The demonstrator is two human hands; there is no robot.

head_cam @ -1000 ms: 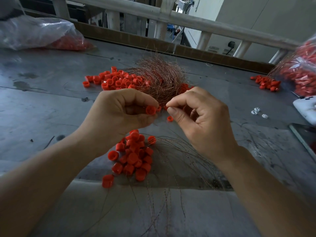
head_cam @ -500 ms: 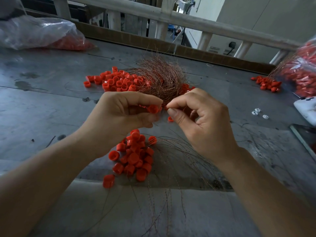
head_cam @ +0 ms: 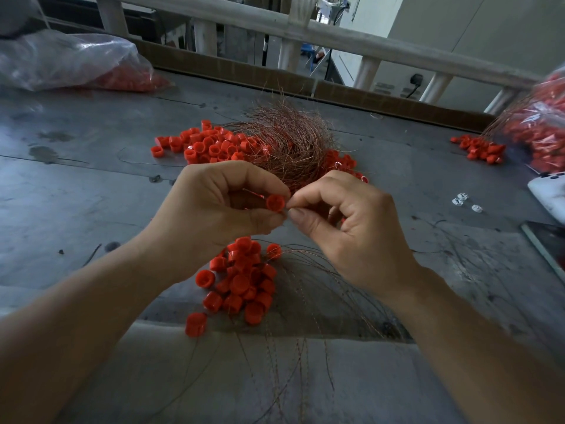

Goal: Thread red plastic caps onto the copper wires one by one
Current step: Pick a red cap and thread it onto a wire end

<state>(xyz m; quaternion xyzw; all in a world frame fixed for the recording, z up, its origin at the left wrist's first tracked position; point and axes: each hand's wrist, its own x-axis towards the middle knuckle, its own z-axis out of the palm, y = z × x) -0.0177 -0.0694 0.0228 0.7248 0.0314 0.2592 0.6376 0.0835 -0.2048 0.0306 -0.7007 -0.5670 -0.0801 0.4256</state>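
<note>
Pinches one small round red plastic cap (head_cam: 275,203) in left hand (head_cam: 214,215) just before the one tangled copper-wire bundle (head_cam: 290,148), nips one thin copper wire (head_cam: 287,209) against it with right hand (head_cam: 345,228), one near cap heap (head_cam: 241,280) before that bundle, one far cap heap (head_cam: 198,145) at its left.

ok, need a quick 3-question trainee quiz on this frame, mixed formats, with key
1. True or false: the left hand pinches a single red cap.
2. Where does the copper wire bundle lie? A) on the table beyond both hands; B) on the floor; C) in a box.
3. Fill in: the small loose pieces to the right of the right hand are ___ in colour.

Key: 1 true; 2 A; 3 white.
</note>
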